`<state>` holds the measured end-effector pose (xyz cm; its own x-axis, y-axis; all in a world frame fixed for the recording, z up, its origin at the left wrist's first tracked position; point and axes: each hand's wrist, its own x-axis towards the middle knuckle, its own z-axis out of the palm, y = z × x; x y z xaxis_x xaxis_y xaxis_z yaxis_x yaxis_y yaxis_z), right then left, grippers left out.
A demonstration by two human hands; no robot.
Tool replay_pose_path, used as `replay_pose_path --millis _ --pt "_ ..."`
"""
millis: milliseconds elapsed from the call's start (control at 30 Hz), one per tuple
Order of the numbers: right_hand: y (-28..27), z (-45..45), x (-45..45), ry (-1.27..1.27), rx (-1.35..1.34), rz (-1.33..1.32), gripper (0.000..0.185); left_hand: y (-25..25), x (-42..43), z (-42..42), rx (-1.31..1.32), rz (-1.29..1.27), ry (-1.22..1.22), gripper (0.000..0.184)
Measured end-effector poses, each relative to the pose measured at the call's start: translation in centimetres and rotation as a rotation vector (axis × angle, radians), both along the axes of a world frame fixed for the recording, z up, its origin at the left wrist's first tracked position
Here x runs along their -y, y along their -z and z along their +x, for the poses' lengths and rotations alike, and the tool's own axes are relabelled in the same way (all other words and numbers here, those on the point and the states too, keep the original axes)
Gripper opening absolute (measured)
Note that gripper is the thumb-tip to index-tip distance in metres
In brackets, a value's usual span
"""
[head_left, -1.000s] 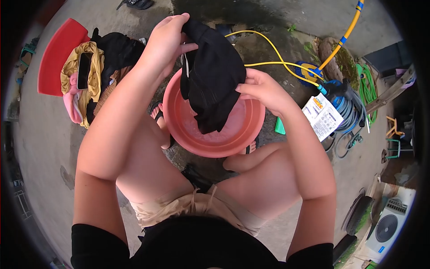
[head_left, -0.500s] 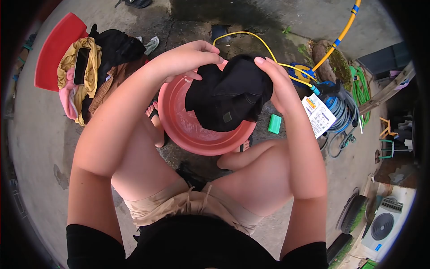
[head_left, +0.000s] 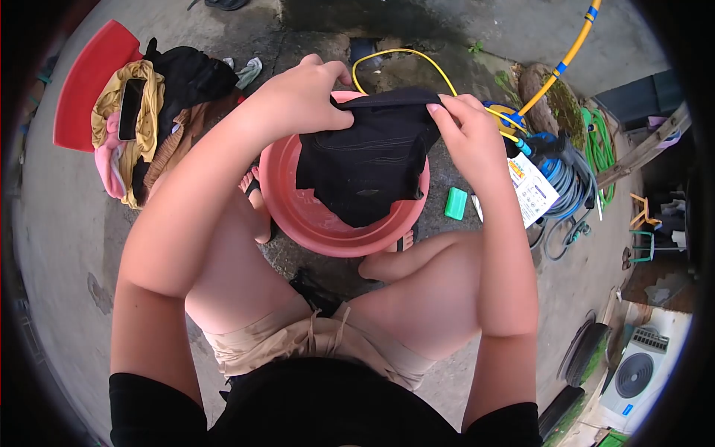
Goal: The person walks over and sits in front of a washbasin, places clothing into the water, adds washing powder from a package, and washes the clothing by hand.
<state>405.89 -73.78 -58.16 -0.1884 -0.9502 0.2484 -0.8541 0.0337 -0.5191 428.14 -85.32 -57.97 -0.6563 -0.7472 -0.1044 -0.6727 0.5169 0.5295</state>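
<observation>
A black garment [head_left: 365, 160] with stitched seams hangs stretched over the pink basin [head_left: 269, 205], its lower folds dipping inside the rim. My left hand [head_left: 313, 93] pinches its upper left corner between thumb and fingers. On the other side, my right hand [head_left: 471, 130] grips the upper right corner, thumb lying along the top edge. The top edge runs nearly straight from one hand to the other. Some whitish, wet-looking surface shows in the basin beside the cloth; the rest of the inside is hidden.
A green soap bar [head_left: 456, 203] lies on the concrete right of the basin. At left, a red chair [head_left: 86, 97] bears piled clothes and a phone [head_left: 130, 109]. A yellow hose [head_left: 570, 56], a blue-grey hose coil [head_left: 570, 190] and a printed paper [head_left: 530, 190] are at right.
The bunched garment has been spread out, its top edge now pulled taut between my hands. My left hand has risen slightly, and my right hand has shifted a little right.
</observation>
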Motion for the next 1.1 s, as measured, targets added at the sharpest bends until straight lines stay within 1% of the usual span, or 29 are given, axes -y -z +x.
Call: replay_pose_path --millis 33,133,233,333,433,533,567,600,667,733,767,800,867,900,933,1000,1033,1067,1100 --pt "-0.4 0.4 -0.1 0.036 -0.048 0.066 0.027 -0.4 -0.4 0.1 0.043 -0.044 0.016 0.049" --pt "-0.1 0.7 0.1 0.03 0.01 0.132 0.024 -0.5 -0.5 0.4 0.09 -0.075 0.118 0.052" --pt "0.8 0.5 0.4 -0.01 0.201 0.067 0.023 -0.3 -0.9 0.5 0.039 -0.134 0.132 0.043" --pt "0.3 0.7 0.3 0.013 0.162 0.13 0.031 0.5 0.7 0.3 -0.127 0.07 0.12 0.032" --pt "0.8 0.8 -0.1 -0.141 0.07 0.149 0.051 0.4 1.1 0.0 -0.333 0.255 -0.033 0.023" --pt "0.9 2.7 -0.3 -0.247 0.148 0.222 0.074 1.2 0.4 -0.6 -0.521 0.352 -0.001 0.022" --pt "1.0 3.6 -0.4 -0.305 0.268 0.22 0.087 1.0 -0.4 -0.8 -0.528 0.382 0.013 0.02" --pt "1.6 4.4 -0.3 -0.301 0.264 0.22 0.087 1.2 -0.9 -1.1 -0.578 0.37 0.057 0.021" --pt "2.3 5.5 0.0 -0.344 0.366 0.15 0.081 1.2 -1.3 -1.5 -0.586 0.323 0.196 0.023" --pt "2.4 5.7 0.1 -0.227 0.382 0.18 0.07 0.9 -1.0 -1.4 -0.651 0.512 0.185 0.024" --pt "2.9 5.3 0.3 -0.196 0.436 0.122 0.062 0.8 -0.7 -1.4 -0.686 0.606 0.18 0.025" --pt "2.9 4.9 0.3 -0.089 0.475 0.171 0.054 0.6 -0.4 -1.4 -0.781 0.615 0.207 0.026" --pt "2.4 4.1 0.5 -0.11 0.81 0.14 0.047 -0.2 0.4 -0.8 -0.768 0.731 0.086 0.027" --pt "1.2 4.1 0.5 -0.08 0.898 0.127 0.041 -0.3 0.6 -0.6 -0.68 0.623 0.028 0.031" --pt "0.8 3.9 0.4 -0.061 1.002 0.058 0.036 -0.6 0.8 -0.5 -0.586 0.545 0.037 0.033" --pt "-0.2 3.3 0.2 -0.053 1.208 -0.006 0.034 -1.0 1.2 -0.1 -0.397 0.396 0.048 0.036" --pt "-1.0 3.0 -0.1 -0.026 1.283 -0.001 0.034 0.1 1.6 0.1 -0.475 0.532 0.177 0.045" --pt "-1.3 2.7 -0.2 -0.037 1.311 -0.054 0.034 1.0 1.9 0.2 -0.428 0.681 0.202 0.053" --pt "-1.6 2.2 -0.4 -0.051 1.341 -0.081 0.035 1.4 1.6 0.0 -0.366 0.675 0.274 0.057"
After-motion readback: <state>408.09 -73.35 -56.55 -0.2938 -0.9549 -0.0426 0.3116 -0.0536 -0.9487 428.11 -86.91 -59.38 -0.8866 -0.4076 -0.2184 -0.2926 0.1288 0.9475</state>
